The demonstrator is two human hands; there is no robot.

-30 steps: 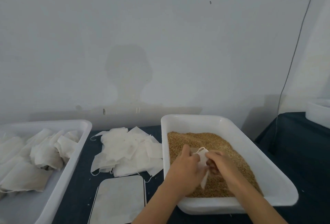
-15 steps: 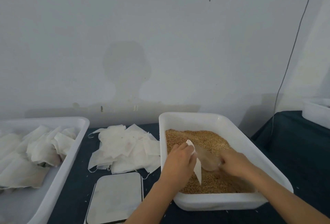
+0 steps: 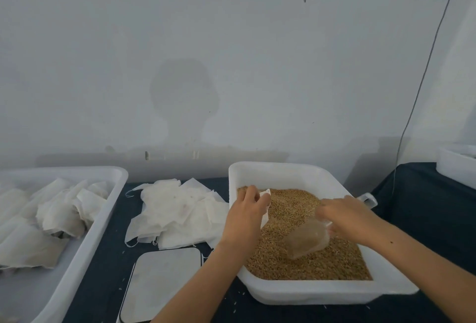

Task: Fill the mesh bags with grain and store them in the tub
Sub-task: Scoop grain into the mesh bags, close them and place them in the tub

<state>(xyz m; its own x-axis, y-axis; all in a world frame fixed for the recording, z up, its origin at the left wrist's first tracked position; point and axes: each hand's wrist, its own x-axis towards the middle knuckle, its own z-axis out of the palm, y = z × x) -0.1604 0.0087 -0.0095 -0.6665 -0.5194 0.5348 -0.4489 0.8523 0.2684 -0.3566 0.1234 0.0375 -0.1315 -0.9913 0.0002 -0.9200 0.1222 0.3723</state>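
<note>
While both my forearms reach in from the near edge, my two hands work over the grain tray (image 3: 304, 170), which sits on the dark table (image 3: 108, 258). Nearest, just left of the grain tray's near corner, lies one flat white scale plate (image 3: 162, 284). My right hand (image 3: 353, 216), palm down over the tray's right half, has its fingers curled round the handle of a clear scoop (image 3: 307, 239), whose mouth points down toward me and rests on the grain (image 3: 291, 209); whether the scoop is loaded I cannot tell. My left hand (image 3: 244, 216) is at the tray's left wall, thumb and fingers pinching one white mesh bag (image 3: 265, 205), which hangs by its top edge above the grain there. Left of the grain tray, a loose heap of empty bags (image 3: 177, 209) lies on the table, too overlapped to count. Farther left again stands a second white tub (image 3: 113, 186) holding filled bags (image 3: 51, 217), also piled past counting. A third white container (image 3: 456, 165) shows far right of the tray, behind it a thin cable (image 3: 422, 78) down the wall (image 3: 206, 39).
</note>
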